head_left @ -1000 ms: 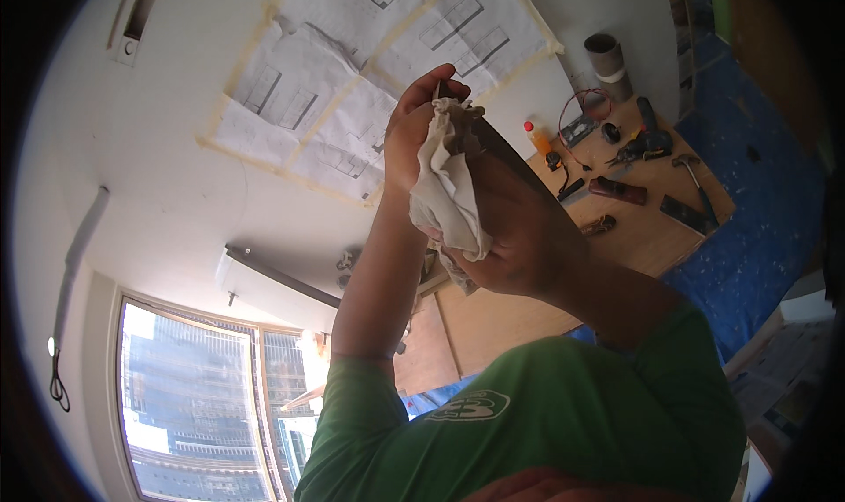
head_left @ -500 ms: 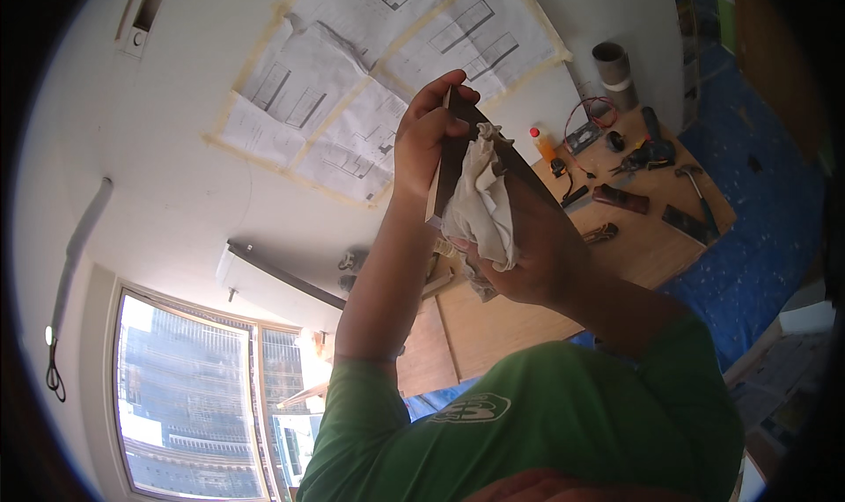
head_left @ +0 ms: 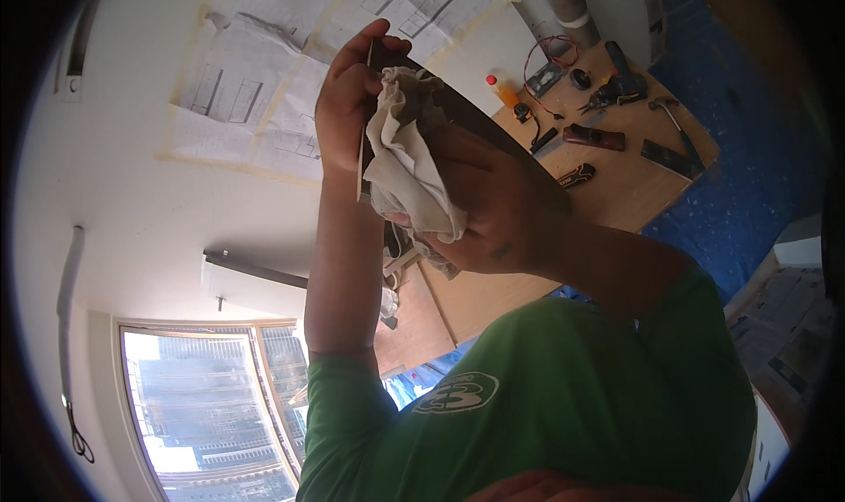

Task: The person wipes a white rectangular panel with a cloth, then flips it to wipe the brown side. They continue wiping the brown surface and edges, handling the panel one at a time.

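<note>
A flat dark brown board (head_left: 480, 121) is held up at a tilt in front of me. My left hand (head_left: 345, 102) grips its upper left end, thumb on the near face and fingers behind the edge. Bunched in my right hand (head_left: 497, 207) is a cream cloth (head_left: 405, 163), which lies against the face of the board. The cloth and right hand cover much of that face, and my right fingertips are partly hidden in the folds.
Beyond the board, a plywood worktop (head_left: 616, 185) carries a drill (head_left: 619, 87), a hammer (head_left: 676, 122), a utility knife (head_left: 577, 177) and an orange bottle (head_left: 502, 89). Grey pipe (head_left: 568, 7) stands behind. Drawings (head_left: 246, 84) are taped to the wall. Blue sheeting (head_left: 731, 176) covers the floor.
Both hands, the board and the cloth have shifted left and up in view. The background has also shifted as my head turned. Both grips stay the same.
</note>
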Demonstrator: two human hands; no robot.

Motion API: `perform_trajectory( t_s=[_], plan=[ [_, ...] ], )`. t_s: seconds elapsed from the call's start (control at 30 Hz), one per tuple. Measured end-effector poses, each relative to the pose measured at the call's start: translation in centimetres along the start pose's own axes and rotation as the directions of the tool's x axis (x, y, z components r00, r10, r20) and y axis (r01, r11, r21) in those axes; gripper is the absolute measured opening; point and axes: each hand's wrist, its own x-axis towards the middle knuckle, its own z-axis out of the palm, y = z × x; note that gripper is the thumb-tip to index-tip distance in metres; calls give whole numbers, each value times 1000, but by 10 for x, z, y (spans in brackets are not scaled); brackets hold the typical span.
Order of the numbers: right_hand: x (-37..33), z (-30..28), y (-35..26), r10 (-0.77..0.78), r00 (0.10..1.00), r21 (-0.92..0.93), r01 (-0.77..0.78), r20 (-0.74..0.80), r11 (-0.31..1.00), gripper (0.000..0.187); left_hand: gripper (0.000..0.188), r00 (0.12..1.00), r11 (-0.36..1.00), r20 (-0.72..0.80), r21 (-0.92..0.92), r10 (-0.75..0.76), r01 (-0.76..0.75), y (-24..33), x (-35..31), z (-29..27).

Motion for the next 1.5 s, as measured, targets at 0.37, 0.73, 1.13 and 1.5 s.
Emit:
perform_trajectory(
  t_s=[0.37,0.73,1.13,1.5],
  plan=[
    [-219,-41,52,650,746,-156,-631,147,760,45,62,997,996,-70,-86,-29,23,9,-13,-20],
    [-196,-79,33,932,288,490,-859,219,150,38,67,995,998,-84,-45,-48,45,7,-12,-3],
    [-161,-61,46,813,521,257,-849,260,462,37,67,998,991,-29,-128,-53,49,5,-10,-6],
    [-131,-46,50,464,872,-17,-467,159,884,38,66,998,983,-25,-174,-62,56,3,-11,-10]
  ],
)
